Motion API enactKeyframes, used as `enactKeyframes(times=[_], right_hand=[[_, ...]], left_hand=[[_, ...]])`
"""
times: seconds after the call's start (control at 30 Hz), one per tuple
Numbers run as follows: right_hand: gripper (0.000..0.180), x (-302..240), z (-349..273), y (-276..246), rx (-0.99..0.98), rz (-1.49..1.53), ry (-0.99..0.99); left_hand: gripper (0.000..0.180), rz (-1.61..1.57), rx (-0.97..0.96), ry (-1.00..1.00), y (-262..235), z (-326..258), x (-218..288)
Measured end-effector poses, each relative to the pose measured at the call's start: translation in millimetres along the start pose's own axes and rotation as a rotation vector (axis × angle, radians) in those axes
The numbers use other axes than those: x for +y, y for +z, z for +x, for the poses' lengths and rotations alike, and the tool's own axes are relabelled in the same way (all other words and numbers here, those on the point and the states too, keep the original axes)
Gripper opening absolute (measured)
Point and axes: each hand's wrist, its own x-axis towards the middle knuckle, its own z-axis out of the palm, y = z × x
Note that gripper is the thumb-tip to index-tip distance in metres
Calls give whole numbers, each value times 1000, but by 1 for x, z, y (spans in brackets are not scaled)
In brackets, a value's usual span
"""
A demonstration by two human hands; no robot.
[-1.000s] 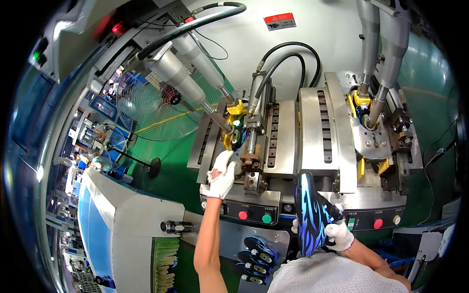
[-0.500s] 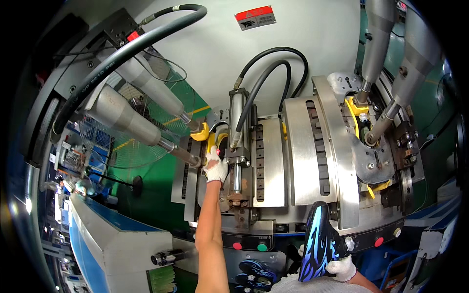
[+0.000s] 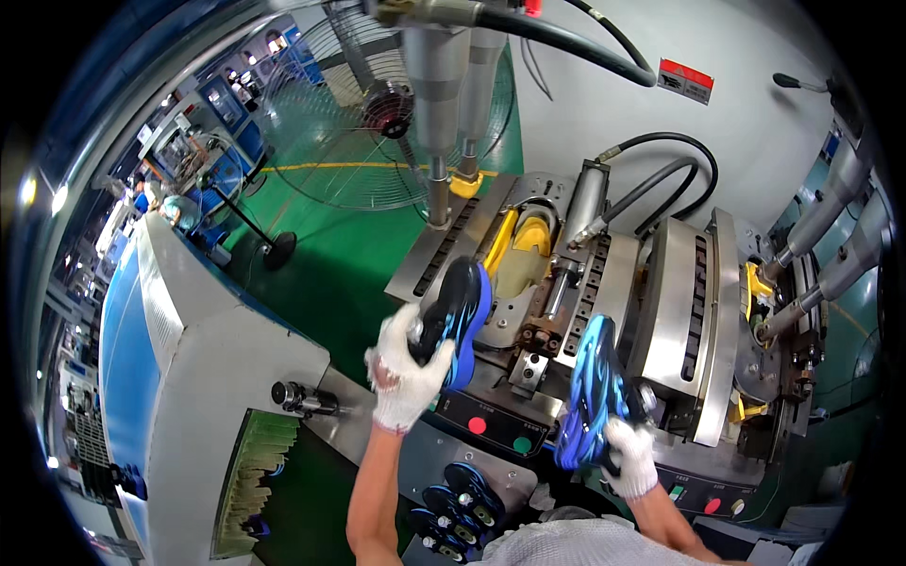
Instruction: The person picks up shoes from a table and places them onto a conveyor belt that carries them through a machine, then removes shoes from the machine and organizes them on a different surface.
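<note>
My left hand (image 3: 404, 370), in a white glove, grips a black and blue shoe (image 3: 456, 321) in front of the left press station. The yellow mould cavity (image 3: 529, 247) of that station sits just beyond the shoe. My right hand (image 3: 630, 456), also gloved, holds a second blue patterned shoe (image 3: 588, 391) upright before the steel plates (image 3: 674, 304) between the two stations. Both forearms come up from the lower edge.
A control panel with red and green buttons (image 3: 495, 434) runs below the presses. Several blue shoe soles (image 3: 456, 503) lie on a shelf near my body. A grey cabinet (image 3: 201, 377) stands at left, a large fan (image 3: 363, 113) behind. Black hoses (image 3: 661, 174) arch over the machine.
My left hand has come back from the yellow mould, now holding a black and blue shoe. The view has shifted left and closer. My right hand still holds its blue shoe.
</note>
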Motion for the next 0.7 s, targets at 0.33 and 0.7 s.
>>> enactKeyframes(times=[0.33,0.7], right_hand=[[24,-94,373,197,148,-321,-470],[32,-53,477,225,393,-710,-535]], left_hand=[[59,406,25,-818,-108,-311,-98],[63,670,67,-1234,-77,-549,-89]])
